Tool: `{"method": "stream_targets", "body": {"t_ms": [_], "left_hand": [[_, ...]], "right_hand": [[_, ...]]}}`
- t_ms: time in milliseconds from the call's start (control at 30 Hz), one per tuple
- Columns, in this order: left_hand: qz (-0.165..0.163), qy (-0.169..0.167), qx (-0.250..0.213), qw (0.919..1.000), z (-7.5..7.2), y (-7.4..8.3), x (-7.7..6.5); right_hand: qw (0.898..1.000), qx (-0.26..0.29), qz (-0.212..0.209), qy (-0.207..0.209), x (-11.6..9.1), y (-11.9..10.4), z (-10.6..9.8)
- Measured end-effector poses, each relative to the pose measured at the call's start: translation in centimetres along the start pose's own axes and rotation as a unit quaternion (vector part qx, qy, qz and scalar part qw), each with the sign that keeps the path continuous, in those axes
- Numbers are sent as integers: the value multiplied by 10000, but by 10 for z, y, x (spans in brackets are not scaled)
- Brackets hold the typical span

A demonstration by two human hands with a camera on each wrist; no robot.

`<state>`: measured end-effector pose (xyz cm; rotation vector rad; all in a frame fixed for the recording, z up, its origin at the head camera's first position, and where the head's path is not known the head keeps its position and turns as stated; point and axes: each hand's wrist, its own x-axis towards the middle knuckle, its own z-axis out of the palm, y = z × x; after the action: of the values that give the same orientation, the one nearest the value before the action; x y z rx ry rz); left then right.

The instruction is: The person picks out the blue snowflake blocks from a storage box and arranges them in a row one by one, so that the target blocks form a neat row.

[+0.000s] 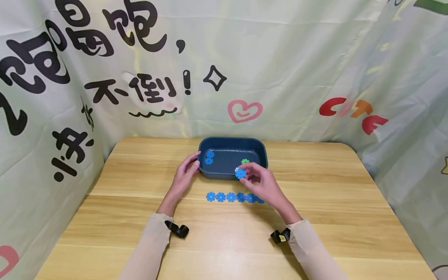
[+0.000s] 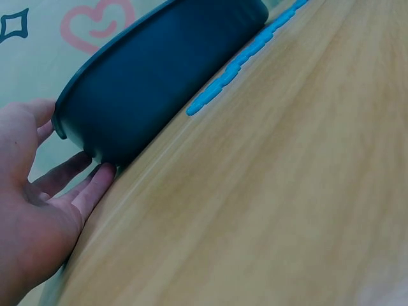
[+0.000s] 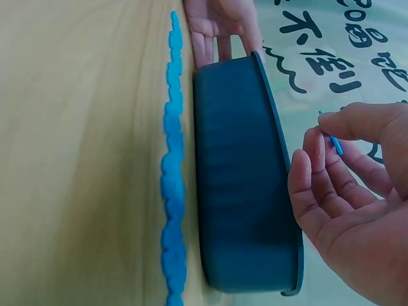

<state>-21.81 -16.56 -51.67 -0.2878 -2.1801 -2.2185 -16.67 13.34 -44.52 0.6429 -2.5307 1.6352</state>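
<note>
My right hand (image 1: pixel 262 182) pinches a blue snowflake-shaped plastic disc (image 1: pixel 240 173) between thumb and fingers, above the front right of a dark blue tray (image 1: pixel 224 175). In the right wrist view, the disc (image 3: pixel 336 145) appears nearly edge-on at the fingertips. My left hand (image 1: pixel 184 173) touches the tray's left end with fairly straight fingers, against its rim and lower wall in the left wrist view. Inside the tray lie two blue discs (image 1: pixel 209 157) on the left and a green disc (image 1: pixel 245 161) on the right. A small pale piece shows behind the held disc, partly hidden.
A row of several blue discs (image 1: pixel 231 197) lies on the wooden table (image 1: pixel 217 241) in front of the tray, its right end partly covered by my right hand. A printed cloth (image 1: pixel 287 70) hangs behind the table and along both sides.
</note>
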Motion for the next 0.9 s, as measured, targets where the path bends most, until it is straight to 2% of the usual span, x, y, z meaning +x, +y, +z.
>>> {"method": "stream_targets", "body": {"t_ms": [400,900], "left_hand": [[-47,7,74,10000,-1,1,-1],[26,17,41,10000,0,-3,1]], "right_hand": [[9993,-174,322,-17,-22,3,-12],[9973,-300,665,-48,-46,23,-32]]}}
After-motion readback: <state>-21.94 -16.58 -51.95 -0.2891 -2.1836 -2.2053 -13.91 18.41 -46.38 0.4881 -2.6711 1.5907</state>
